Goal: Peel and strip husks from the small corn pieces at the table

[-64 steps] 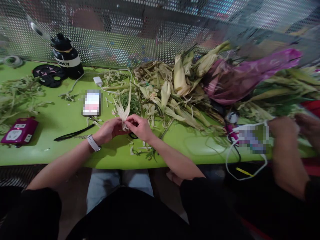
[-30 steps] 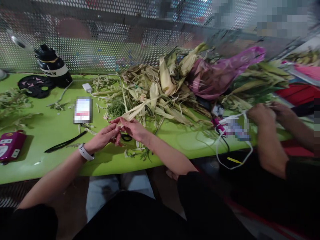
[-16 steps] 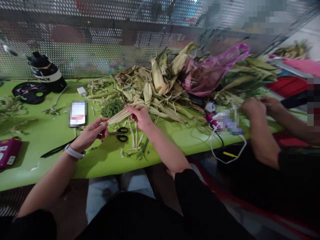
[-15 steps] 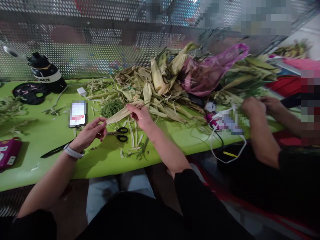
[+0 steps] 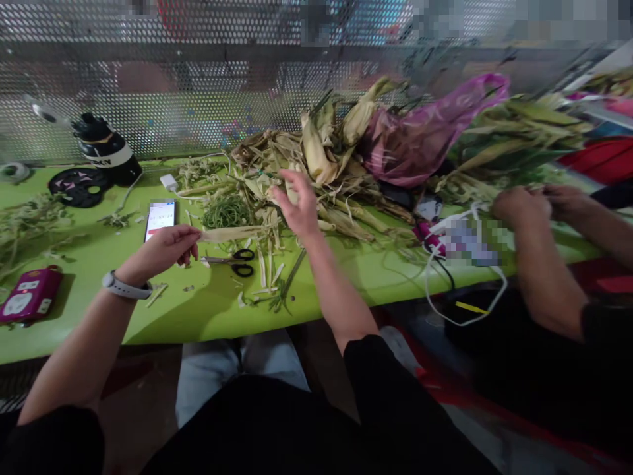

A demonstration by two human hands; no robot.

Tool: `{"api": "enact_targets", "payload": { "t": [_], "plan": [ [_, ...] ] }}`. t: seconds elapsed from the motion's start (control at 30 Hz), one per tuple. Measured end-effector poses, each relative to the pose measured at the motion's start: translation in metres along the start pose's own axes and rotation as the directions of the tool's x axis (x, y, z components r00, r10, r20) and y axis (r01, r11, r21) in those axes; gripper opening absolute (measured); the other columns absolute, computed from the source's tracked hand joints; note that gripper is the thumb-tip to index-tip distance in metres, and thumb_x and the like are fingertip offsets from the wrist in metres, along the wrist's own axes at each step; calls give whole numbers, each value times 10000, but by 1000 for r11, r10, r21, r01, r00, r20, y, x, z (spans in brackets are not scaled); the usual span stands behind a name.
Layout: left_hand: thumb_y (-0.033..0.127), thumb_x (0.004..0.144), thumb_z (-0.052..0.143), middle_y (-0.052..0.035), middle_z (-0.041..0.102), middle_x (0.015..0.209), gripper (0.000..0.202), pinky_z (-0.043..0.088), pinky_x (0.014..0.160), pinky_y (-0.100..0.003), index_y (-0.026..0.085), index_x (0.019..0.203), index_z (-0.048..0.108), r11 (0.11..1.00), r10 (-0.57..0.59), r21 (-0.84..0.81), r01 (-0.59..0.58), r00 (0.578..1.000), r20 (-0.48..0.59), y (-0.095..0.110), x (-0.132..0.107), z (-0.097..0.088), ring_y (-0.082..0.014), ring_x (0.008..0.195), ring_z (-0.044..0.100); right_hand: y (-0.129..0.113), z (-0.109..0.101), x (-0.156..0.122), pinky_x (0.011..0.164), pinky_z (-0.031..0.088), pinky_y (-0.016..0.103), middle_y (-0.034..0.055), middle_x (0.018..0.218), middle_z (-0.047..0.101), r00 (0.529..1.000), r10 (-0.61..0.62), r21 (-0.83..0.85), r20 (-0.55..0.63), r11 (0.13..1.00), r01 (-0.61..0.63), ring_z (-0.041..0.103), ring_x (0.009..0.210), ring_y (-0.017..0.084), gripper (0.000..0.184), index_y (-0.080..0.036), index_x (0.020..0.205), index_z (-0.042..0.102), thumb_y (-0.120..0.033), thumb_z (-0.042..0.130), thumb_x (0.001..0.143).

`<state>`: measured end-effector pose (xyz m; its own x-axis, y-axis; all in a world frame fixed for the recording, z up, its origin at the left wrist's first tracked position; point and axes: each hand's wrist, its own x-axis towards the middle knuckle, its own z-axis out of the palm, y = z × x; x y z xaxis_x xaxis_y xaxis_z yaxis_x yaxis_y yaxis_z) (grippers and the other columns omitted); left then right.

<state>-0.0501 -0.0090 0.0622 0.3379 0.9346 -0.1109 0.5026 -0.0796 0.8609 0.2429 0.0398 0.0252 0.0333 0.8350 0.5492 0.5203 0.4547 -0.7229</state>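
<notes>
A pale strip of dried corn husk (image 5: 232, 233) is pinched at its left end by my left hand (image 5: 171, 249), which wears a watch. The strip stretches rightward over the table. My right hand (image 5: 299, 206) is open, thumb and fingers apart, in front of the heap of corn husks (image 5: 277, 148). Below the strip lie black-handled scissors (image 5: 232, 262). A bundle of thin green strands (image 5: 225, 212) sits just behind the strip. Narrow husk pieces (image 5: 267, 267) are scattered on the green table (image 5: 198, 323).
A phone (image 5: 161, 218) lies behind my left hand. Leftward are a purple power strip (image 5: 33, 295), a dark bottle (image 5: 106, 152) and a black mask (image 5: 78, 187). A pink plastic bag (image 5: 403, 148) rests among the husks. At right, another person's hands (image 5: 524, 208) work near a white cord (image 5: 430, 297).
My right hand has let go of the husk strip and lifted with its fingers spread. My left hand, still gripping the strip, has shifted slightly left. The view has turned a little.
</notes>
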Motion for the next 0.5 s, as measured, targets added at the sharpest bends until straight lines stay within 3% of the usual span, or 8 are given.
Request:
{"api": "enact_targets", "payload": {
  "t": [0.03, 0.1, 0.17, 0.23, 0.33, 0.4, 0.5],
  "plan": [
    [371, 855, 593, -31, 667, 657, 216, 429, 442, -209, 172, 915, 649, 999, -4, 51, 3, 1000, 28, 6, 0, 1, -105, 464, 539, -9, 4, -6, 1059, 414, 458, 110, 1369, 545, 984, -87, 13, 157, 996, 86, 495, 1281, 244, 483, -234, 1318, 525, -532, 446, 946],
    [367, 865, 573, -33, 672, 658, 218, 429, 432, -212, 173, 923, 650, 993, 7, 120, -16, 997, 71, 17, 0, 2, -110, 457, 544, -25, 15, -18, 1107, 346, 485, 98, 1373, 553, 879, -205, 40, 430, 977, 209, 461, 1319, 254, 530, -258, 1357, 496, -576, 440, 937],
    [387, 881, 549, -33, 679, 671, 239, 436, 437, -211, 175, 917, 654, 987, 26, 155, -47, 990, 137, 26, 1, 3, -109, 463, 551, -35, 28, -29, 1115, 309, 494, 99, 1317, 598, 771, -255, 66, 583, 961, 268, 488, 1281, 253, 563, -255, 1391, 459, -592, 405, 945],
    [403, 880, 554, -31, 683, 686, 253, 439, 441, -209, 180, 924, 664, 984, 43, 166, -73, 983, 179, 32, 2, 2, -108, 472, 560, -37, 37, -35, 1002, 403, 424, 100, 1171, 657, 706, -260, 107, 659, 961, 255, 577, 1113, 229, 550, -216, 1348, 495, -583, 343, 968],
    [415, 859, 600, -40, 689, 699, 268, 453, 466, -210, 166, 915, 681, 988, 89, 114, -108, 983, 161, 35, 4, 1, -109, 499, 577, -36, 39, -37, 752, 437, 298, 62, 898, 647, 727, -214, 131, 652, 977, 169, 583, 816, 171, 526, -163, 1062, 621, -576, 306, 979],
    [419, 837, 643, -48, 693, 713, 293, 481, 515, -220, 148, 943, 684, 990, 141, 1, -142, 989, 36, 32, 5, 3, -115, 539, 596, -35, 38, -37, 658, 403, 264, 22, 773, 583, 776, -145, 143, 614, 987, 71, 538, 700, 140, 513, -160, 919, 617, -584, 332, 969],
    [403, 792, 716, -41, 681, 738, 363, 487, 559, -225, 141, 1040, 682, 951, 190, -208, -229, 963, -192, 23, 9, 14, -119, 596, 610, -36, 39, -40, 593, 390, 237, -22, 697, 510, 815, -47, 241, 578, 964, -115, 508, 610, 108, 486, -172, 902, 597, -608, 386, 943]
  ]
}}
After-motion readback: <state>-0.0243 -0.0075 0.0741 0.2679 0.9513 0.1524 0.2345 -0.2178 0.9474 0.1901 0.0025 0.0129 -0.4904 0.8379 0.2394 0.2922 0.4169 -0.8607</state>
